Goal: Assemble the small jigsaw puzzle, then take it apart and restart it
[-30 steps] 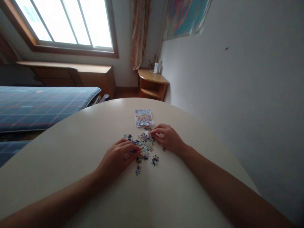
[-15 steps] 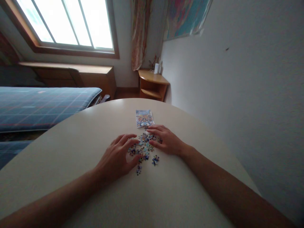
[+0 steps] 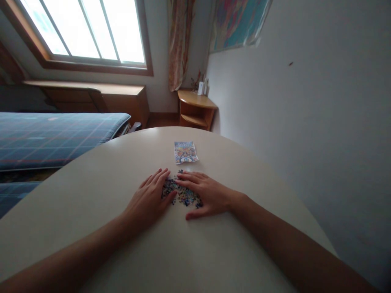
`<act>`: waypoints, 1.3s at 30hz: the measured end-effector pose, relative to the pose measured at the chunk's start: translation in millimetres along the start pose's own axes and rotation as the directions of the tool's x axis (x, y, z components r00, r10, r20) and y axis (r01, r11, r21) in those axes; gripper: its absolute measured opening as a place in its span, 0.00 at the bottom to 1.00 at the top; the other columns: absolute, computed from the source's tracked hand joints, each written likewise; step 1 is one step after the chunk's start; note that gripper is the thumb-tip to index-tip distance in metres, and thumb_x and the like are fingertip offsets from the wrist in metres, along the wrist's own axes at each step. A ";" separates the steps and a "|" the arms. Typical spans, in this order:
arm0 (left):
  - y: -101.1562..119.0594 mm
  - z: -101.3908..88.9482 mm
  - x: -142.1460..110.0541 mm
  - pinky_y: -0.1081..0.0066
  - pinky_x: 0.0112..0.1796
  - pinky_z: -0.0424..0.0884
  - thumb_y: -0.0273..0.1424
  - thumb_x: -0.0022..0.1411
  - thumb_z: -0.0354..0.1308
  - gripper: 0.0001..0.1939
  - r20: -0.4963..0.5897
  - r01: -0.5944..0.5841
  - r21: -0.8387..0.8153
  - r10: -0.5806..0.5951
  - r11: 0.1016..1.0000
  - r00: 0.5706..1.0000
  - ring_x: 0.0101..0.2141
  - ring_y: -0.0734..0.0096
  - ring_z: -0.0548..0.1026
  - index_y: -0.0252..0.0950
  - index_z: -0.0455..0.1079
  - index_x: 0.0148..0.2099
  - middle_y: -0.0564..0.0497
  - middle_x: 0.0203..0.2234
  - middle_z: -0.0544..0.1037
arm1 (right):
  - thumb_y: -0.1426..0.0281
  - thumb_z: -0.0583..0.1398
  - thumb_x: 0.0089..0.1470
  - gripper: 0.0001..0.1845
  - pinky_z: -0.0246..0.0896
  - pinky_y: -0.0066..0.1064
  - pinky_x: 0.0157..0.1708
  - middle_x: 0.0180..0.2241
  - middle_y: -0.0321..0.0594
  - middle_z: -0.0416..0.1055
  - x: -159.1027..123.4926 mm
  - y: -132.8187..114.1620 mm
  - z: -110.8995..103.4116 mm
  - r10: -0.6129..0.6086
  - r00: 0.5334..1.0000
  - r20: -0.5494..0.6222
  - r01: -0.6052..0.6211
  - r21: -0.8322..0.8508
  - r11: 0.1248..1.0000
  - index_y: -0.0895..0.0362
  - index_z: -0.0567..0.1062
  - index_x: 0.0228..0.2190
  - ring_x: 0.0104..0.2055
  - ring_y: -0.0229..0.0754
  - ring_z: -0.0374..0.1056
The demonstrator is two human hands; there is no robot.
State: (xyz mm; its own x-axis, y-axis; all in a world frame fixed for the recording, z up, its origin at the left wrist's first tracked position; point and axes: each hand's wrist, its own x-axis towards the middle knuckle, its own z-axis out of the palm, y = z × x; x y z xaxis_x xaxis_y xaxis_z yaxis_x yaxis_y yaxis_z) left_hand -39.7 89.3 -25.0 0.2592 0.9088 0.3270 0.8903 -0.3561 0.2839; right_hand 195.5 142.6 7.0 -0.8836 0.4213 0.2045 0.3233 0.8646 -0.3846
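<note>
A pile of small, many-coloured jigsaw puzzle pieces [image 3: 186,196] lies on the pale table [image 3: 195,252], between my two hands. My left hand [image 3: 151,195] rests along the pile's left edge, fingers stretched forward and thumb apart, touching the pieces. On the other side, my right hand [image 3: 207,193] spreads over the pile's right part, its thumb out toward the near side. Some pieces are hidden under the fingers of both hands. Just beyond the pile lies a printed packet [image 3: 185,152] with a colourful cartoon picture.
The table's rounded far edge curves round past the packet. Left of it stands a bed with a blue plaid mattress [image 3: 64,136]. A white wall [image 3: 305,122] runs along the right. Farther back are a wooden corner shelf [image 3: 197,99] and a desk [image 3: 122,89] under the window.
My hands have pressed the scattered pieces into a tighter pile. The right hand has shifted left, its thumb swinging nearer; loose pieces at the near side have been drawn in.
</note>
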 end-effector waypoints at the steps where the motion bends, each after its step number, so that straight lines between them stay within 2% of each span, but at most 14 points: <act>1: -1.5 0.6 1.4 0.49 0.60 0.61 0.41 0.68 0.51 0.29 -0.008 0.020 0.003 -0.020 1.000 1.000 0.63 0.51 0.63 0.30 0.58 0.65 0.36 0.62 0.67 | 0.49 0.65 0.49 0.47 0.43 0.50 0.67 0.67 0.53 0.54 0.6 -0.5 2.3 0.016 1.000 0.002 -0.016 -0.025 1.000 0.57 0.60 0.64 0.69 0.56 0.49; 5: -7.4 -0.3 5.4 0.51 0.59 0.63 0.40 0.68 0.51 0.25 -0.045 0.063 0.010 -0.063 0.998 0.997 0.61 0.52 0.65 0.33 0.60 0.63 0.38 0.60 0.69 | 0.55 0.60 0.60 0.31 0.48 0.48 0.66 0.65 0.50 0.59 1.3 2.4 8.2 0.096 0.994 -0.059 -0.099 -0.053 0.994 0.55 0.67 0.60 0.67 0.51 0.54; 9: -15.5 -4.2 7.7 0.50 0.57 0.64 0.39 0.69 0.50 0.24 -0.043 0.106 0.031 -0.104 0.994 0.994 0.60 0.51 0.67 0.33 0.61 0.63 0.37 0.58 0.71 | 0.60 0.59 0.61 0.23 0.55 0.46 0.63 0.60 0.48 0.66 -1.8 12.5 3.9 0.131 0.983 -0.125 -0.138 -0.048 0.989 0.53 0.71 0.55 0.62 0.49 0.61; 14: -16.6 -9.4 9.4 0.48 0.57 0.64 0.39 0.70 0.47 0.23 -0.067 0.126 0.053 -0.123 0.991 0.990 0.61 0.50 0.66 0.34 0.62 0.61 0.39 0.59 0.70 | 0.63 0.59 0.61 0.20 0.59 0.46 0.60 0.57 0.49 0.68 -7.5 26.6 -4.7 0.181 0.957 -0.227 -0.205 -0.086 0.975 0.54 0.72 0.54 0.59 0.48 0.65; 17: -8.4 -12.4 7.4 0.51 0.60 0.61 0.41 0.68 0.50 0.26 -0.052 0.002 0.054 0.000 0.999 0.999 0.63 0.53 0.61 0.36 0.60 0.64 0.42 0.63 0.66 | 0.62 0.59 0.61 0.20 0.58 0.45 0.60 0.57 0.47 0.69 -7.4 25.7 -4.9 0.143 0.956 -0.255 -0.172 -0.096 0.980 0.52 0.72 0.54 0.59 0.48 0.64; 20: -1.7 -12.5 4.9 0.50 0.62 0.57 0.48 0.64 0.55 0.33 0.017 -0.129 0.066 0.128 0.989 0.992 0.66 0.52 0.55 0.39 0.57 0.67 0.45 0.66 0.60 | 0.56 0.62 0.58 0.30 0.53 0.47 0.63 0.61 0.47 0.65 -4.3 16.0 -1.9 0.048 0.986 -0.159 -0.066 -0.108 0.992 0.52 0.67 0.59 0.64 0.50 0.59; 23: -1.3 -9.2 4.7 0.47 0.63 0.55 0.53 0.63 0.53 0.36 0.070 -0.112 0.087 0.106 0.990 0.992 0.66 0.50 0.54 0.41 0.58 0.67 0.45 0.67 0.58 | 0.53 0.60 0.58 0.35 0.48 0.50 0.65 0.65 0.46 0.59 -1.3 7.7 1.2 0.060 0.997 -0.051 -0.066 -0.127 0.990 0.51 0.62 0.63 0.67 0.52 0.53; 28: -5.5 -4.9 8.6 0.51 0.63 0.56 0.47 0.67 0.50 0.30 0.068 -0.001 0.098 -0.006 0.995 0.998 0.65 0.54 0.58 0.39 0.61 0.66 0.46 0.67 0.59 | 0.57 0.57 0.62 0.29 0.49 0.52 0.65 0.65 0.46 0.58 -0.8 10.7 4.0 0.173 0.983 -0.054 -0.179 -0.139 0.974 0.53 0.66 0.61 0.67 0.53 0.54; 33: -6.8 -5.7 9.9 0.48 0.63 0.55 0.41 0.70 0.47 0.25 0.050 0.076 0.128 -0.083 0.989 0.995 0.66 0.53 0.56 0.39 0.63 0.65 0.47 0.66 0.61 | 0.64 0.58 0.63 0.18 0.58 0.46 0.61 0.58 0.45 0.70 -1.1 18.4 4.7 0.155 0.971 -0.181 -0.172 -0.084 0.981 0.52 0.73 0.53 0.60 0.47 0.64; 36: -6.3 -7.6 8.7 0.43 0.62 0.55 0.45 0.68 0.49 0.28 0.010 0.058 0.141 -0.060 0.988 0.998 0.66 0.47 0.54 0.38 0.63 0.65 0.44 0.66 0.60 | 0.66 0.59 0.62 0.14 0.62 0.43 0.57 0.52 0.44 0.74 -1.6 23.2 2.9 0.163 0.955 -0.248 -0.185 -0.070 0.980 0.52 0.76 0.49 0.55 0.46 0.68; 39: -3.6 -12.9 7.7 0.44 0.61 0.58 0.46 0.66 0.53 0.29 -0.033 -0.060 0.090 0.064 0.994 0.997 0.65 0.46 0.57 0.37 0.64 0.64 0.41 0.65 0.61 | 0.66 0.60 0.62 0.12 0.62 0.44 0.56 0.49 0.44 0.75 -2.5 27.2 1.5 0.190 0.938 -0.288 -0.225 -0.092 0.970 0.52 0.77 0.47 0.53 0.46 0.69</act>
State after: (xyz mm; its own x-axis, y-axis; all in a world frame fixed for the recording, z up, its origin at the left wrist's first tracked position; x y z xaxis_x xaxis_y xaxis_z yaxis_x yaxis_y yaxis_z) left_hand -45.8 94.8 -11.9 0.3027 0.8766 0.3740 0.9032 -0.3892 0.1811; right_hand 206.0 164.6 -5.3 -0.6700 0.6386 0.3785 0.5433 0.7693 -0.3361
